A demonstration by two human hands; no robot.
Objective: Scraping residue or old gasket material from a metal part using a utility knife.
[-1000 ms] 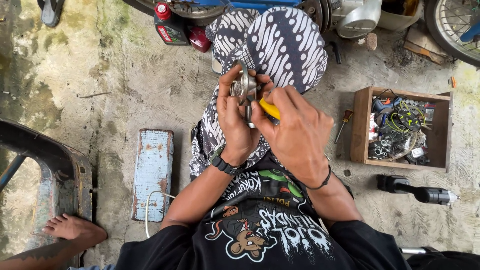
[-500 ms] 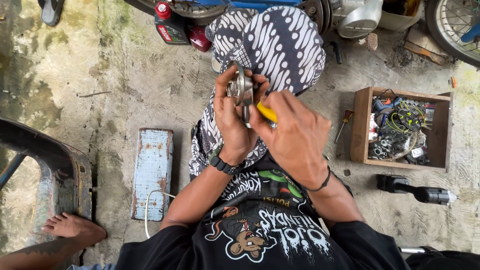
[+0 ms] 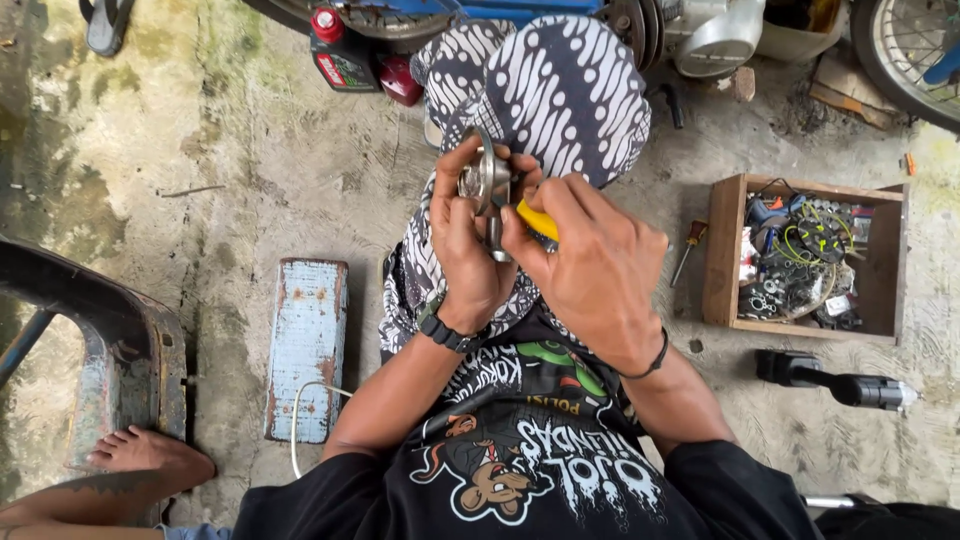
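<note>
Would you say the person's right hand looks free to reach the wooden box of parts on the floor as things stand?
Probably not right away: the right hand holds a yellow-handled tool against the metal part in the left hand. The wooden box lies open on that side, nothing between.

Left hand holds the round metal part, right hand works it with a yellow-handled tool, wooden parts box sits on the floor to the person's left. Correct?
Not quite. In the head view the wooden parts box lies on the person's right. The rest stands: left hand holds the round metal part, right hand grips the yellow-handled tool.
</note>
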